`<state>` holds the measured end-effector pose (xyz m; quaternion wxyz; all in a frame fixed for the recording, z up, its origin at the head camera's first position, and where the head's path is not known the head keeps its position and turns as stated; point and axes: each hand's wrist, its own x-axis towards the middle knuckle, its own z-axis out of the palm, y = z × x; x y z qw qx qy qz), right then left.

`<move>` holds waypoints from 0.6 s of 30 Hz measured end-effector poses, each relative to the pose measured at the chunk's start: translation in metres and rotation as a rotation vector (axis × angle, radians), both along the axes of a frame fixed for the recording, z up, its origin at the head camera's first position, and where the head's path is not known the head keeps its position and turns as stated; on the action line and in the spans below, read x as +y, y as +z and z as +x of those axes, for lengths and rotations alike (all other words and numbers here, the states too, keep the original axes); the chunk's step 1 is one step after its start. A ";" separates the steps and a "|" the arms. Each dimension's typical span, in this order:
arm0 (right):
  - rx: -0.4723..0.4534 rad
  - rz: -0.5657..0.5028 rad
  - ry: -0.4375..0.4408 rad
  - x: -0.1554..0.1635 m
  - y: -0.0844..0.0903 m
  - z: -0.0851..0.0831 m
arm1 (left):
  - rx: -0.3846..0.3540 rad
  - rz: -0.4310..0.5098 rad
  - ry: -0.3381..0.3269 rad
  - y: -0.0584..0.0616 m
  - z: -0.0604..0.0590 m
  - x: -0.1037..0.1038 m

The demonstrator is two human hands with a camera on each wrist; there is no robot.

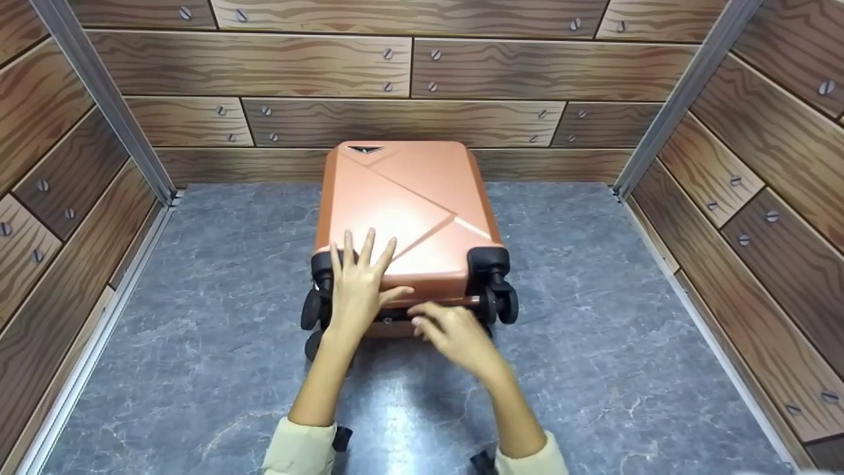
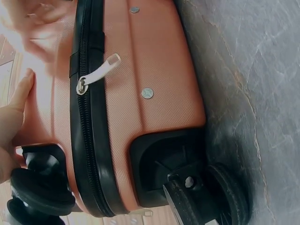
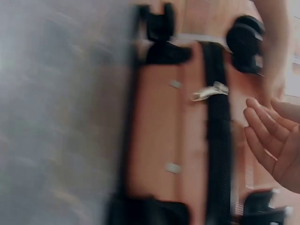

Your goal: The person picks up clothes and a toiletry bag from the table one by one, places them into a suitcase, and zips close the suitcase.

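Lying flat in the middle of the head view, the orange suitcase [image 1: 405, 211] is resting on the grey marbled floor [image 1: 593, 316], its wheeled end turned toward the lower edge of the frame and its far end near the wood-patterned back wall [image 1: 409, 119]. The left hand [image 1: 361, 280] is pressing on the lid at the lower left corner, fingers straight and spread, holding nothing. The right hand [image 1: 452, 330] is hovering at the wheeled end, just below the lid's edge, fingers loosely extended (blurred, so whether it is touching the case cannot be told). In the left wrist view the black zipper band [image 2: 89, 117] is running up the frame, a pale zipper pull [image 2: 98, 72] lying across it. Black wheels [image 1: 498, 290] are sticking out at the lower corners of the suitcase.
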<state>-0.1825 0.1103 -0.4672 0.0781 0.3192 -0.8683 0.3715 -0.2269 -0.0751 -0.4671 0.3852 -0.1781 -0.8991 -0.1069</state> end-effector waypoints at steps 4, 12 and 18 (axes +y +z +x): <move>0.200 -0.139 -0.015 0.010 0.027 -0.004 | 0.007 0.002 -0.008 0.000 0.000 0.000; 0.449 0.304 -0.150 0.010 0.025 -0.035 | 0.006 -0.019 0.002 -0.001 0.000 -0.001; 0.483 0.468 -0.205 0.006 0.008 -0.045 | -0.031 -0.044 -0.002 0.001 0.000 -0.003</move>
